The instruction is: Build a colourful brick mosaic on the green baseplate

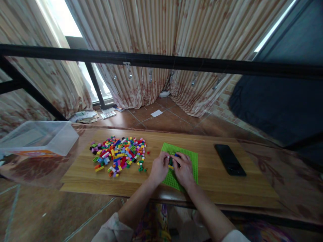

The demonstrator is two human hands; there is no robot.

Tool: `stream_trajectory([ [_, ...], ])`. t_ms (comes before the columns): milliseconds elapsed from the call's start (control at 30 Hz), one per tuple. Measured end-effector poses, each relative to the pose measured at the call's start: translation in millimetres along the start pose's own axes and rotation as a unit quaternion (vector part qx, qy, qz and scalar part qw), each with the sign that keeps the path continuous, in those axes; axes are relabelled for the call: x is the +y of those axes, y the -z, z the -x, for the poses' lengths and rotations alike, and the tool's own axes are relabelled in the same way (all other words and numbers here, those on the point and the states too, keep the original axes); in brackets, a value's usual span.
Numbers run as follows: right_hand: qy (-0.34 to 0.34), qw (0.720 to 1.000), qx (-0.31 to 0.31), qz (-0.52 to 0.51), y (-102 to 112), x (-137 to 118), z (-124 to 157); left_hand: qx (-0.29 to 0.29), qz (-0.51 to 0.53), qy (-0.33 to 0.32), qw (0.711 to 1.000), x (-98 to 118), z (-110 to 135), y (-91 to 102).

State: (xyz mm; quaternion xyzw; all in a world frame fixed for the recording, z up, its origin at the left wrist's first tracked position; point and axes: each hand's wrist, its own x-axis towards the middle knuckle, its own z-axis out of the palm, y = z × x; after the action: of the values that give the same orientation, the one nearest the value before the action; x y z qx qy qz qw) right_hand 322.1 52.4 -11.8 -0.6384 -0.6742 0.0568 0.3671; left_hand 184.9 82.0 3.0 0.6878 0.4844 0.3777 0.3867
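A bright green studded baseplate point(176, 180) lies on the wooden board, partly covered by both hands. On it, between my hands, is a small cluster of toy bricks point(171, 164) in dark green, yellow and blue. My left hand point(160, 167) is closed in a pinch at the cluster's left side, with a tiny whitish piece at the fingertips. Over the cluster's right side, my right hand point(183, 169) has its fingers curled and pressed to the bricks. Which bricks those fingers grip is hidden. Left of the plate spreads a pile of loose multicoloured bricks point(122, 153).
A black phone point(230, 160) lies on the wooden board point(209, 188) to the right. At the far left stands a clear plastic bin point(58, 137). A black metal rail point(156, 61) crosses in front of striped curtains point(141, 30). Papers point(84, 116) lie beyond the board.
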Motion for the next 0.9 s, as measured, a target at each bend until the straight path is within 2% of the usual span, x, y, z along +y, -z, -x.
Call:
stream_trajectory([
  [267, 0.003, 1.000, -0.010, 0.013, -0.1, -2.3, -1.4, 0.004, 0.032, -0.007, 0.999, -0.5, 0.5, 0.1],
  [433, -0.010, 0.999, -0.015, -0.045, 5.8, 0.2, -5.0, 0.022, 0.057, -0.011, 0.998, 0.6, 2.9, 8.8],
  [667, -0.077, 0.986, 0.057, -0.136, 17.4, -1.7, 0.7, 0.041, 0.100, 0.013, 0.994, -4.9, 14.6, 19.7],
  [767, -0.093, 0.977, 0.055, -0.183, 23.6, -9.5, 5.4, 0.016, 0.143, 0.032, 0.989, 1.3, 19.8, 18.7],
  [900, -0.091, 0.965, 0.003, -0.245, 30.5, -24.4, 10.9, -0.045, 0.263, 0.086, 0.960, 15.8, 24.3, 15.4],
])
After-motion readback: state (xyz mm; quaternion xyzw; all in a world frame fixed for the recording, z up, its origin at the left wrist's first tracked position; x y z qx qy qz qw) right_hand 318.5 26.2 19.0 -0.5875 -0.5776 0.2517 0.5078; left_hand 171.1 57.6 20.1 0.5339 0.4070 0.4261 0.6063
